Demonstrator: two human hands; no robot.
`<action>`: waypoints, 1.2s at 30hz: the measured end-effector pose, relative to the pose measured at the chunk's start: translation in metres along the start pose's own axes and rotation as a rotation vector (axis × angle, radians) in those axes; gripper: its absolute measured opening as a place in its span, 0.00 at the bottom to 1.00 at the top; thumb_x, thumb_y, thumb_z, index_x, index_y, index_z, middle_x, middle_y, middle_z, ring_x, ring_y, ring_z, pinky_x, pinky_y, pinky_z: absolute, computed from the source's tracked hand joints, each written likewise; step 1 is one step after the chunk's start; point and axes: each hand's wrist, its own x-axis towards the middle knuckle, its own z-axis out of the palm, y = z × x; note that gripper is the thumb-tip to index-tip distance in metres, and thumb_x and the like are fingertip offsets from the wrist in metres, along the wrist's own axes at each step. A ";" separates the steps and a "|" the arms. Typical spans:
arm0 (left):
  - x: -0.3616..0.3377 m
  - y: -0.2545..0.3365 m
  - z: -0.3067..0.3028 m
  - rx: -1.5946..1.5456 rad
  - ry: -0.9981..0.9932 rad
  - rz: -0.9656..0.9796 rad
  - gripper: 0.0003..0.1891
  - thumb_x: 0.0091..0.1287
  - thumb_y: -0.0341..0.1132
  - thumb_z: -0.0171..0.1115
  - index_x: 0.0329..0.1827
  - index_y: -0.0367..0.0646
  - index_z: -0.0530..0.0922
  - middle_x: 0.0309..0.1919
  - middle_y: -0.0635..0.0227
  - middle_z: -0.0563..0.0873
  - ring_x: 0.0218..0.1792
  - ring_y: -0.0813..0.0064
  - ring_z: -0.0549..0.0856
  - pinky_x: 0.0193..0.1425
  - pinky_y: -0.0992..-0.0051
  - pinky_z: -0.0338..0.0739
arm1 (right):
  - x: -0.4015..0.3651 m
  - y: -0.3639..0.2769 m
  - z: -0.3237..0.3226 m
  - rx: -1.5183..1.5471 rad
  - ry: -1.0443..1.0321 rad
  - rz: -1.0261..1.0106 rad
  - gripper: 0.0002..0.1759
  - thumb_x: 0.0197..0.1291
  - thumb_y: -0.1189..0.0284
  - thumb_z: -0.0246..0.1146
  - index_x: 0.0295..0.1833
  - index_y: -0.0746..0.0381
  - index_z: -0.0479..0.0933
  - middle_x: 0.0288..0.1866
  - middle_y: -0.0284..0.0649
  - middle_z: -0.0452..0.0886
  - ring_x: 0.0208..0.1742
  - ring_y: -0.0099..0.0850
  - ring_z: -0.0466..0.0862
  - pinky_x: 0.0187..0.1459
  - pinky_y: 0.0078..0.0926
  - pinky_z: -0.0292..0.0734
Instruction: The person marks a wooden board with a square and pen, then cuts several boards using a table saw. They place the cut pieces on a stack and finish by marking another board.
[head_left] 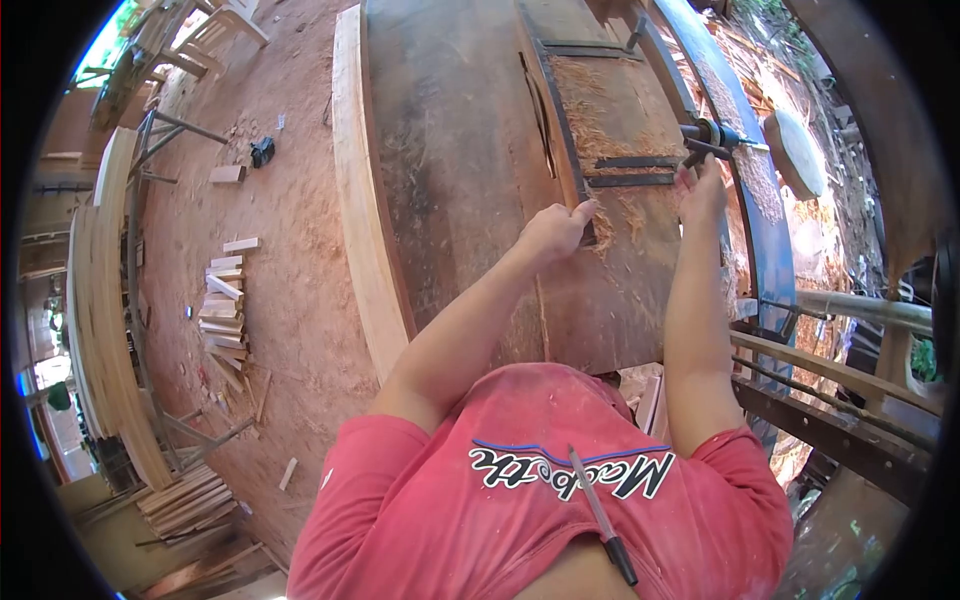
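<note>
My left hand (560, 230) is closed around the near end of a long wooden guide bar (562, 130) with dark edges, its thumb along the top. This bar lies on the worn wooden tabletop (450, 150). My right hand (704, 190) is raised at the table's right side, with its fingertips at a dark bar-shaped handle (707, 149). The handle sits by a dark round shaft fitting next to a blue metal beam (745, 130). Wood shavings (620, 105) cover the bed between the dark crosspieces (635, 170).
A long pale plank (358, 180) runs along the table's left edge. Short wood blocks (225, 310) are piled on the dirt floor (300, 230). Long boards (100, 300) rest on a metal frame farther left. A metal pipe (860, 308) and wooden rails stand at right.
</note>
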 end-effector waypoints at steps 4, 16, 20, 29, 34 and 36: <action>-0.003 0.001 0.000 -0.015 0.035 -0.004 0.36 0.76 0.61 0.46 0.41 0.29 0.84 0.43 0.41 0.87 0.51 0.46 0.85 0.59 0.57 0.75 | 0.008 -0.017 0.045 0.230 0.061 0.072 0.20 0.68 0.66 0.65 0.57 0.67 0.71 0.49 0.48 0.78 0.39 0.40 0.84 0.40 0.39 0.85; -0.003 0.001 0.004 -0.068 0.089 0.014 0.35 0.76 0.59 0.49 0.44 0.25 0.83 0.43 0.38 0.87 0.53 0.45 0.85 0.59 0.59 0.75 | 0.023 0.002 0.069 0.057 0.207 -0.193 0.09 0.58 0.84 0.62 0.42 0.72 0.70 0.28 0.46 0.80 0.20 0.29 0.81 0.17 0.24 0.73; -0.010 0.010 -0.003 -0.053 0.054 0.000 0.35 0.76 0.58 0.48 0.45 0.26 0.83 0.45 0.37 0.87 0.53 0.44 0.85 0.60 0.58 0.75 | 0.047 -0.002 0.045 -0.046 0.087 -0.095 0.07 0.55 0.84 0.60 0.39 0.71 0.70 0.25 0.45 0.79 0.19 0.28 0.79 0.15 0.25 0.69; -0.007 0.006 -0.002 -0.048 0.025 0.005 0.35 0.76 0.58 0.48 0.45 0.27 0.83 0.44 0.38 0.87 0.52 0.45 0.86 0.59 0.58 0.76 | 0.042 -0.087 0.015 -0.804 -0.583 0.293 0.20 0.50 0.83 0.62 0.50 0.56 0.71 0.38 0.33 0.81 0.27 0.29 0.82 0.29 0.28 0.75; -0.007 0.007 -0.004 -0.037 0.008 0.000 0.34 0.76 0.59 0.48 0.47 0.28 0.83 0.44 0.38 0.87 0.53 0.45 0.86 0.59 0.59 0.76 | 0.085 -0.093 0.026 -1.579 -0.977 -0.231 0.15 0.48 0.80 0.63 0.43 0.58 0.75 0.51 0.38 0.87 0.42 0.37 0.86 0.43 0.35 0.78; -0.006 0.004 -0.001 -0.036 0.012 -0.001 0.34 0.76 0.59 0.48 0.48 0.28 0.83 0.45 0.38 0.87 0.53 0.45 0.86 0.60 0.59 0.76 | 0.067 -0.087 0.049 -2.097 -0.864 -0.434 0.12 0.47 0.80 0.62 0.41 0.62 0.79 0.52 0.45 0.86 0.43 0.36 0.87 0.46 0.33 0.78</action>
